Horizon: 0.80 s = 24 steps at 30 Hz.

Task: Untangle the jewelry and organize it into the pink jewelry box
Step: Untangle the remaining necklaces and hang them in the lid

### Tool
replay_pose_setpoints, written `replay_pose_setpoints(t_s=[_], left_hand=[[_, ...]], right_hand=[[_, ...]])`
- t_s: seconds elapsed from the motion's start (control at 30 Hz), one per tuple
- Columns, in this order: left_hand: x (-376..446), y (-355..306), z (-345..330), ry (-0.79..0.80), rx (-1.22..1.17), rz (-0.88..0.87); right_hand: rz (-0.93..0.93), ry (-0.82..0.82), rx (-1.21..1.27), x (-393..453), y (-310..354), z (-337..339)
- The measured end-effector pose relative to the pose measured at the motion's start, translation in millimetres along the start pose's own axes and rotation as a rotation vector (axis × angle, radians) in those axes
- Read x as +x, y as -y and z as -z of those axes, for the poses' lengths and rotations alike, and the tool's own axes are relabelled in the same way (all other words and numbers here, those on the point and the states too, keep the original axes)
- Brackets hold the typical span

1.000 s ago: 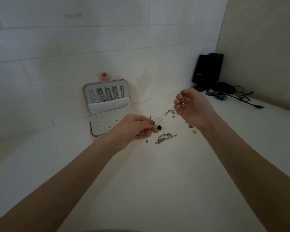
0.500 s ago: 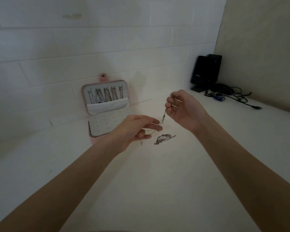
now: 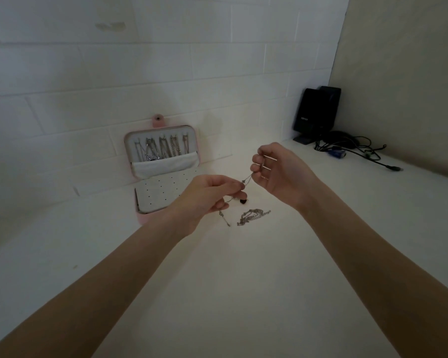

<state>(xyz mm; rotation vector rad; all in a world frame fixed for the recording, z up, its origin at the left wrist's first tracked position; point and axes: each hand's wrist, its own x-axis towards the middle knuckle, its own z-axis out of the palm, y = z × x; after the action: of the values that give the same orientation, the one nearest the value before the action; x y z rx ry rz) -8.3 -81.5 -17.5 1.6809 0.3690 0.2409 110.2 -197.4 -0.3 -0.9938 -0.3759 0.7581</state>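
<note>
Pinching: my left hand [image 3: 207,195] and right hand [image 3: 279,171] are each nipping one end of a thin chain [image 3: 247,180], fingers curled.
Snapping risk: I am judging a hard pull is tightening any knot.
Dropping risk: slack is dangling toward the tangled pile [image 3: 252,216] at 5 o'clock, possibly re-snagging.
Box: the pink jewelry box [image 3: 163,171] is lying open at 10 o'clock.

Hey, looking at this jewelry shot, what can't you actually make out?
All in the head view:
- Chain between the left hand and right hand: too thin to show knots or a clasp.
- Pile on the table: too small to count pieces.
- Necklaces in the box lid: lower ends hidden by its pocket.
- Box's near corner: behind the left hand.
</note>
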Motion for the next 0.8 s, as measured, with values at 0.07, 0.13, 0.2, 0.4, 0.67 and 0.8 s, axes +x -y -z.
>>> replay_pose_setpoints(t_s=[0.07, 0.13, 0.2, 0.4, 0.67, 0.8], left_hand=[[0.7, 0.9, -0.1, -0.011, 0.003, 0.001], [0.9, 1.7, -0.1, -0.013, 0.003, 0.003], [0.8, 2.4, -0.2, -0.01, 0.012, 0.007], [0.3, 2.1, -4.0, -0.011, 0.013, 0.02], [2.3, 2.3, -4.3, -0.058, 0.028, 0.037], [2.0, 3.4, -2.8, -0.062, 0.074, 0.04]], right_hand=[[-0.02, 0.007, -0.025, -2.6, -0.3, 3.2], [-0.04, 0.001, -0.09, -4.7, -1.6, 6.4], [-0.044, 0.002, -0.188, -5.8, -4.8, 9.1], [-0.015, 0.071, -0.64, -11.1, -12.4, 15.3], [0.055, 0.125, -0.796, -14.4, -8.6, 15.0], [0.089, 0.134, -0.877, -13.2, -7.8, 9.6]])
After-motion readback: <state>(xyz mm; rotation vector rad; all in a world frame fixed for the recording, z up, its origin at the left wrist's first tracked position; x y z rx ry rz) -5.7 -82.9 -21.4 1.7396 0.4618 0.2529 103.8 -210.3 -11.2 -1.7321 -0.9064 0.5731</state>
